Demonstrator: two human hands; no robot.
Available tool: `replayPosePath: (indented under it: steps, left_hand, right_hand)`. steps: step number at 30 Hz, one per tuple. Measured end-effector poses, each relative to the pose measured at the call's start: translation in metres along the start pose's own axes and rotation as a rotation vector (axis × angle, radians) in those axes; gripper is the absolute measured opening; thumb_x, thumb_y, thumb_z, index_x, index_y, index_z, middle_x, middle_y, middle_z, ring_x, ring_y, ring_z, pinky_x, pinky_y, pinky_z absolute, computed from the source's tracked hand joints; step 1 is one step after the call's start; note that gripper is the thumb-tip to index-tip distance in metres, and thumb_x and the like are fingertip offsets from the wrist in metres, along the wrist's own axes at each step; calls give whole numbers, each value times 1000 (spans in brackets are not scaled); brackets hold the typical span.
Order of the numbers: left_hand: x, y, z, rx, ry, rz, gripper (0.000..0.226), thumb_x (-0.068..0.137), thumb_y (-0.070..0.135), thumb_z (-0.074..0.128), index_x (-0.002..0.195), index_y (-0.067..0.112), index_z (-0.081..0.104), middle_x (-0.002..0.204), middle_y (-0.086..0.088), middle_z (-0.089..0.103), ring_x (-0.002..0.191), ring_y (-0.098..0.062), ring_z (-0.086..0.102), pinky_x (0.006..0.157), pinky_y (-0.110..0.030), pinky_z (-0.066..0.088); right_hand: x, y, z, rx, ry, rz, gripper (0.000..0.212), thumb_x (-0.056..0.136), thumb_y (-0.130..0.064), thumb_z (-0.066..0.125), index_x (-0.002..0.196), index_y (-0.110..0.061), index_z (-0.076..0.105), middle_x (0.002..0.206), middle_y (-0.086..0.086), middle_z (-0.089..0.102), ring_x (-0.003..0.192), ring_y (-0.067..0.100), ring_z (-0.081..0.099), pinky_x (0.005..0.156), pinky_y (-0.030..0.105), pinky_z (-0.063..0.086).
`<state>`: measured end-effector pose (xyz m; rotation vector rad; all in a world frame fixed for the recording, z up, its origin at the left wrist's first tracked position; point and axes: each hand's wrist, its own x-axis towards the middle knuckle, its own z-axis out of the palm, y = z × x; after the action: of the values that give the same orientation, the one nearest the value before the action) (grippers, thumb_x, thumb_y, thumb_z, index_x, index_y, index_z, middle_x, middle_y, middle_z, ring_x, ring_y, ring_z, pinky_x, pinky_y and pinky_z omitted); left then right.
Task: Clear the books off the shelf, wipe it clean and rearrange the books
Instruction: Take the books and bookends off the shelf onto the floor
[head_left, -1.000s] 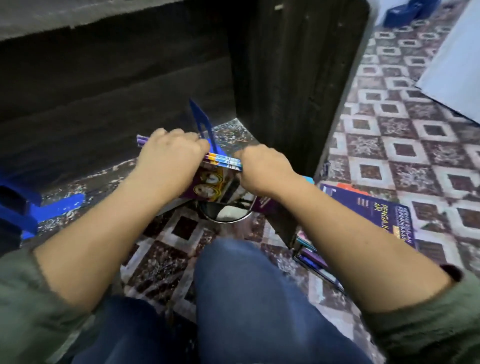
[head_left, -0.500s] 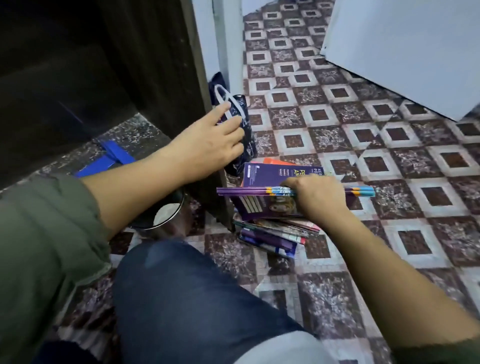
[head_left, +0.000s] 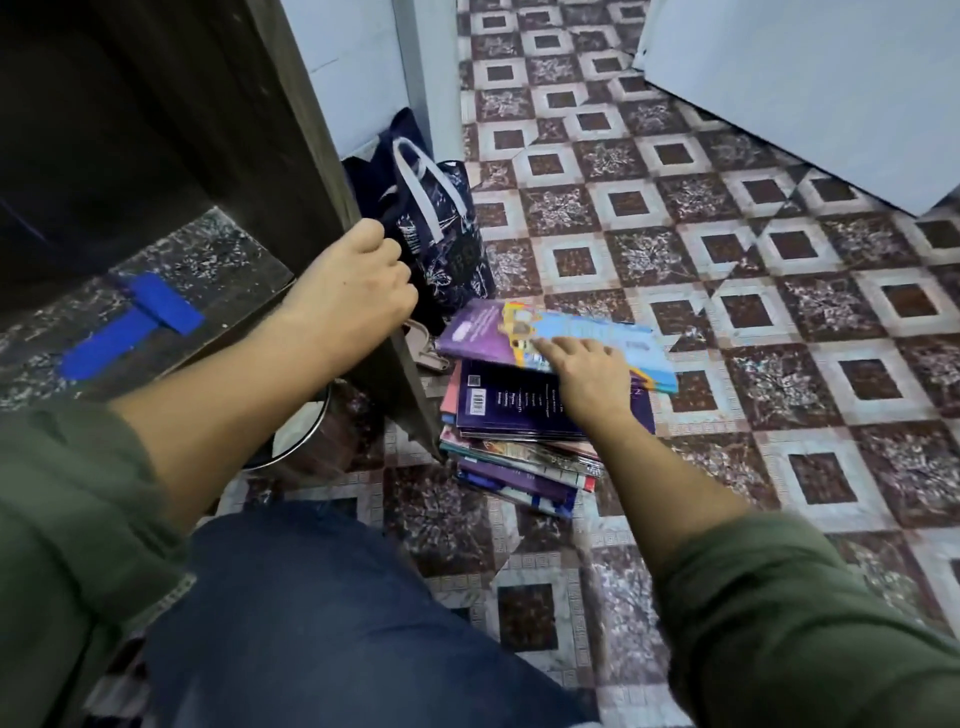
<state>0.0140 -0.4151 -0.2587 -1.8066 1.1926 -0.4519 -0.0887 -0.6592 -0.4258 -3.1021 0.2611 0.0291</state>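
head view, clearing stage. the right hand (head_left: 587, 371) lay flat, fingers spread and straight, on the top book (head_left: 587, 327), a purple and light-blue cover set askew on the stack of books (head_left: 519, 447). the palm pressed rather than gripped, probably to seat the book and keep the uneven stack from sliding. the stack stood on the tiled floor (head_left: 779, 364), just beside the foot of the shelf's side panel (head_left: 301, 156), with its spines fanned out of line, so the lower books stuck out toward the person's knee. the place suited the task: within reach from a crouch, yet off the shelf board (head_left: 223, 260), which had to be bare for wiping. the left hand (head_left: 358, 280) had its fingers curled round the front edge of the side panel, apparently as a brace for a body leaning to the right. no book showed on the part of the shelf board in view; two overlapping strips of blue tape (head_left: 130, 322) lay near its front edge. a dark tote bag (head_left: 447, 244) stood on the floor behind the stack, close by the panel's outer face. a metal bowl (head_left: 306, 434) sat partly hidden under the left forearm, and what it held could not be told. judged from this, clearing was nearly done and wiping not yet begun
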Motion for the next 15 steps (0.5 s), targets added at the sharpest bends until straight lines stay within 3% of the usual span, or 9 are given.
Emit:
replayPosePath:
  steps: [2, 4, 7, 9, 12, 15]
  left_hand:
    - [-1, 2, 4, 21, 87, -37, 19, 78, 9, 59, 64, 22, 56, 60, 6, 47, 68, -18, 49, 77, -34, 29]
    - [1, 1, 5, -7, 141, -67, 19, 79, 8, 57, 65, 21, 55, 62, 5, 47, 68, -19, 49, 78, -34, 28]
    - [0, 2, 8, 20, 188, -75, 18, 79, 8, 57, 66, 20, 55, 63, 5, 47, 69, -19, 49, 78, -34, 28]
    - [-2, 1, 6, 19, 234, -68, 19, 79, 5, 54, 66, 19, 55, 63, 4, 47, 69, -19, 48, 78, -34, 29]
    - [-8, -1, 9, -28, 328, 4, 22, 86, 0, 47, 72, 15, 57, 69, 0, 51, 73, -23, 51, 87, -37, 33]
    - [-30, -5, 24, -157, 427, 58, 41, 99, -1, 26, 91, 9, 65, 97, -12, 66, 103, -33, 60, 110, -44, 31]
  right_hand:
    - [-10, -1, 31, -8, -256, -25, 56, 97, -12, 44, 146, -36, 34, 141, 1, 48, 122, 29, 48, 90, 41, 44]
    - [-24, -5, 56, 44, -447, -17, 63, 98, -11, 45, 152, -34, 21, 155, 6, 27, 136, 31, 32, 104, 46, 38]
    - [-36, -8, 70, 94, -488, 21, 77, 96, -2, 43, 155, -33, 5, 163, 1, -3, 148, 27, 4, 118, 47, 15]
    - [-34, -7, 69, 122, -509, 23, 81, 94, 1, 43, 155, -33, 2, 163, 1, -6, 149, 25, -1, 119, 47, 13]
    - [-25, -13, 55, 161, -580, 37, 68, 96, -10, 47, 154, -27, 14, 161, 5, 9, 146, 30, 17, 112, 46, 30]
    - [-16, -46, 26, 205, -588, -15, 43, 94, -26, 53, 136, -19, 46, 135, 13, 52, 119, 32, 53, 94, 40, 47]
